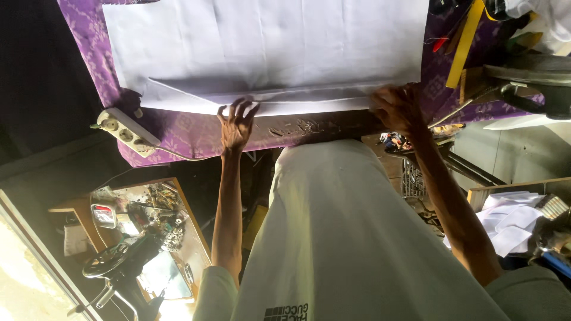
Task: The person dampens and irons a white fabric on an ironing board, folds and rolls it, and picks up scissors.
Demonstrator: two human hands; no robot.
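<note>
A large white cloth (267,47) lies spread on a table covered with purple patterned fabric (184,134); its near edge is folded into a long hem. My left hand (237,123) rests at that folded edge with its fingers spread, fingertips touching the cloth. Farther right, my right hand (397,110) has its fingers curled over the same fold, pinching the hem. Both arms reach forward on either side of my white shirt (351,238).
A white power strip (125,132) with its cord hangs at the table's left front edge. A yellow strip (464,47) and a dark metal machine part (529,83) sit at the right. A cluttered wooden stand (151,220) is lower left, stacked white cloth pieces (508,223) lower right.
</note>
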